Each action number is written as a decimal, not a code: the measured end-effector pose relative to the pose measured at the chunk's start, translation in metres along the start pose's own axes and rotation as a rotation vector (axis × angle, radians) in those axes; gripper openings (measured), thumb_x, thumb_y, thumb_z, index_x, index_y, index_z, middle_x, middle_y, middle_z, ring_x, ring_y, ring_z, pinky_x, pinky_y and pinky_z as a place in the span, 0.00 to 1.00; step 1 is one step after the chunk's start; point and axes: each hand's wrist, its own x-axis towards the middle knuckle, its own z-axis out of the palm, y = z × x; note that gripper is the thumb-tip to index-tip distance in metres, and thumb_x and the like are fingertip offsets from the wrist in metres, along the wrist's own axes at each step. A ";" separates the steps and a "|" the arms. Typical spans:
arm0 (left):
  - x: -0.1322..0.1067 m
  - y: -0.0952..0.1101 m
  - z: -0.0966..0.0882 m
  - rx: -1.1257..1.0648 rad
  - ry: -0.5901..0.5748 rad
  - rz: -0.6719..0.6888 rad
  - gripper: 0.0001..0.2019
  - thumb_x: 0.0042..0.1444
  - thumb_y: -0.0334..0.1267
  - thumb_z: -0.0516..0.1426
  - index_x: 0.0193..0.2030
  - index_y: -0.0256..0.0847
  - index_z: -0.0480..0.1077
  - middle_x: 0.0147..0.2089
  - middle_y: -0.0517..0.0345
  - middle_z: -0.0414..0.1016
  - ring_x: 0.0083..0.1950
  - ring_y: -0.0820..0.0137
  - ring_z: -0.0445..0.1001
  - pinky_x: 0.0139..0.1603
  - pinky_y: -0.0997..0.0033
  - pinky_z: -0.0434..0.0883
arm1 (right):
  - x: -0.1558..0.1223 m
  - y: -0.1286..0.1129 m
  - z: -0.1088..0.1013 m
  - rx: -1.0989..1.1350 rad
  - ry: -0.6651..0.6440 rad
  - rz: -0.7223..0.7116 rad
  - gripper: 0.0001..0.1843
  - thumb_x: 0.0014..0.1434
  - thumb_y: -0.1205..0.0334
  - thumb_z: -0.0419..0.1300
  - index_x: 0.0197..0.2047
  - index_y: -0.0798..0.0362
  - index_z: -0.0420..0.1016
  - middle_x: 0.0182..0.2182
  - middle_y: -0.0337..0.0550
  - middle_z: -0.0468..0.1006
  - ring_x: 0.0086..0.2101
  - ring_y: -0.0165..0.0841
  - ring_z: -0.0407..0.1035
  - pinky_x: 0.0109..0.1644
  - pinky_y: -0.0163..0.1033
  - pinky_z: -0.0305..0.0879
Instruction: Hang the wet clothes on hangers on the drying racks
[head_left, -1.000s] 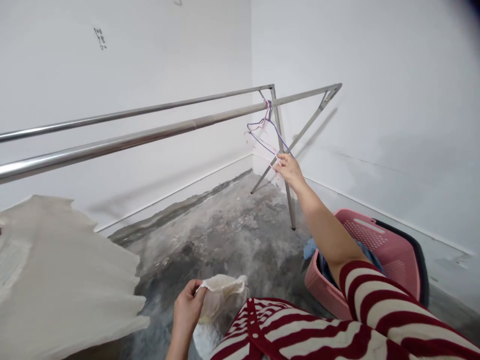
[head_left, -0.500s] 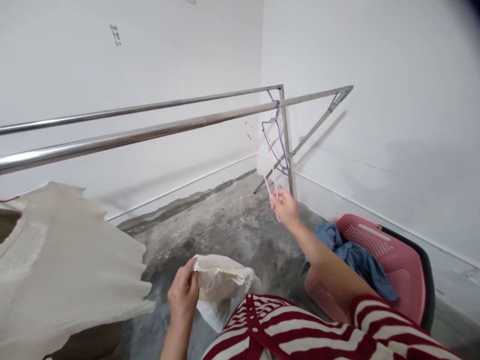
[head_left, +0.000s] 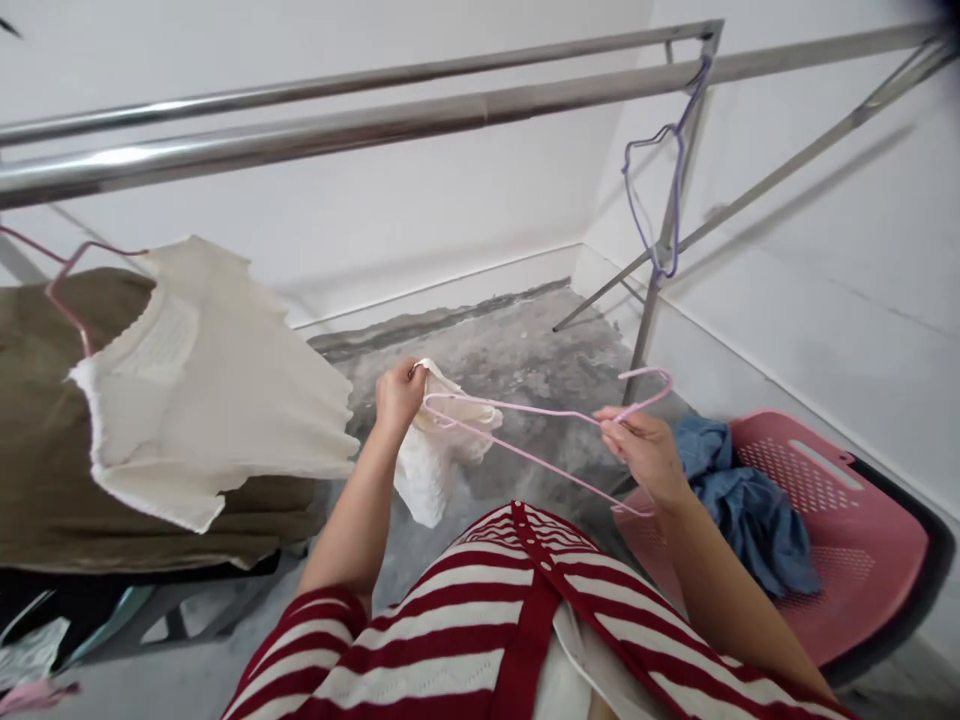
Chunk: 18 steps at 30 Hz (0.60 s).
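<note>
The left hand (head_left: 400,393) pinches a corner of a crumpled white cloth (head_left: 429,475). The right hand (head_left: 643,452) pinches a pink wire hanger (head_left: 517,408), held out between them, just above a pink laundry basket (head_left: 885,530).

Left hand (head_left: 400,395) curled shut, reaching forward; right hand (head_left: 645,452) reaching out too, seemingly in a loose pinch

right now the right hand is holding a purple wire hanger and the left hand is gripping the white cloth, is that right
The right hand holds a pink wire hanger, not a purple one; the head view shows it. The purple wire hanger hangs from the steel rail. The left hand does grip the white cloth.
</note>
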 end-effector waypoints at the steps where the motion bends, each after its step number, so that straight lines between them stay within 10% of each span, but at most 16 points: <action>1: 0.003 0.000 0.000 0.001 0.004 -0.002 0.18 0.60 0.44 0.55 0.53 0.37 0.66 0.52 0.52 0.70 0.49 0.64 0.72 0.48 0.57 0.73 | -0.006 0.000 -0.003 -0.014 -0.020 -0.014 0.12 0.51 0.54 0.63 0.35 0.54 0.78 0.13 0.32 0.63 0.16 0.22 0.54 0.19 0.30 0.48; 11: -0.010 0.021 0.022 0.038 0.007 0.089 0.11 0.59 0.41 0.56 0.46 0.39 0.69 0.45 0.54 0.71 0.43 0.68 0.72 0.41 0.67 0.72 | -0.015 0.000 0.035 -0.194 0.008 -0.122 0.11 0.55 0.55 0.60 0.32 0.53 0.78 0.18 0.36 0.70 0.20 0.25 0.63 0.25 0.32 0.59; 18: -0.065 0.040 0.059 0.073 0.132 0.455 0.08 0.59 0.33 0.51 0.38 0.41 0.72 0.33 0.56 0.69 0.33 0.73 0.70 0.29 0.77 0.65 | -0.014 0.015 0.082 -0.128 0.056 -0.235 0.13 0.57 0.56 0.57 0.27 0.54 0.76 0.26 0.41 0.77 0.25 0.28 0.67 0.30 0.33 0.64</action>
